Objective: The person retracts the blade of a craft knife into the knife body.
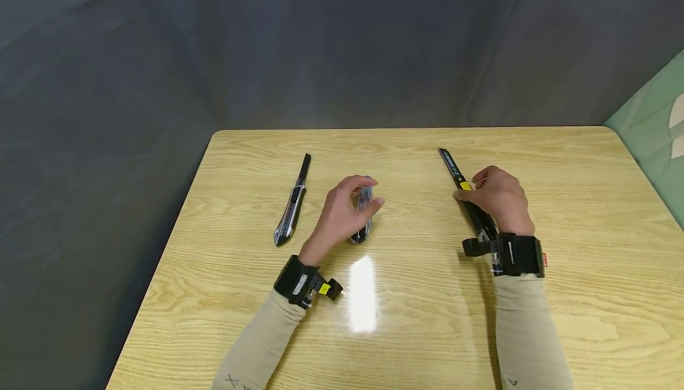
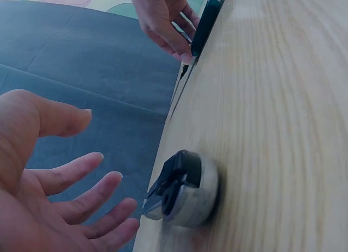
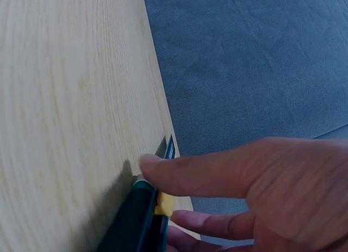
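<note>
A utility knife with a black body and yellow slider lies at the right of the table, angled away from me. My right hand pinches it near the slider, thumb across to its left side and fingers on its right. In the right wrist view the thumb crosses in front of the black knife. Nearer the middle, a grey-and-black utility knife lies partly hidden under my left hand. That hand hovers with thumb and fingers apart, touching nothing; the left wrist view shows a gap to the knife.
Another utility knife, silver and black, lies left of my left hand. The wooden table ends at a dark cloth behind and to the left. A green patterned surface borders its right side.
</note>
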Available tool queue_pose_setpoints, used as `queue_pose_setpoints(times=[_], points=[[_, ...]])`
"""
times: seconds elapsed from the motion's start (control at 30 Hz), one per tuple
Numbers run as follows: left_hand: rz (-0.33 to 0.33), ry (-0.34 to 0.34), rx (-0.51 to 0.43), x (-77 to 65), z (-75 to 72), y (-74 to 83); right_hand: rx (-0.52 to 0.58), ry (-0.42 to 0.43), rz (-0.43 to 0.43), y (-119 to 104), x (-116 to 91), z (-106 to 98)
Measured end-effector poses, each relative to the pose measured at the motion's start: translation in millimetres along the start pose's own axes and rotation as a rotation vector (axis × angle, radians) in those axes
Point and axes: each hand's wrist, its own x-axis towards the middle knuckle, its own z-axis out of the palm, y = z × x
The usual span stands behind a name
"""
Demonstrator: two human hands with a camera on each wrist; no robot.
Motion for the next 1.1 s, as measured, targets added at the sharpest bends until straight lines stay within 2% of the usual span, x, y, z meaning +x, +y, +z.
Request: queue_pose_setpoints(times=[0.17,0.3,0.57,0.73,0.9,1.1], points=[[0.005,-0.019,0.024,0.1,5.5,0.4,-0.026,-0.021,0.030,-3,1,0],[0.038,-0.024,0.021,-0.6,8.4,0.8,-0.022,0.014,0.028,-3,3,1],[0.036,0.005,0.042,-3.6,14.7,-1.1,0.019,0.102,-0.046,-5,2,4],[0.037,0.012,0.064,-4.0,15.4,0.8,0.034,0.157,-0.109,-14,3,7],[0.047,0.015,0.075,-2.7,14.4,1.9,0.043,0.170,-0.174,-28,4,13],[0.058,0.015,0.063,-1.7,15.6,0.5,0.071,0.167,-0.169,-40,4,16]])
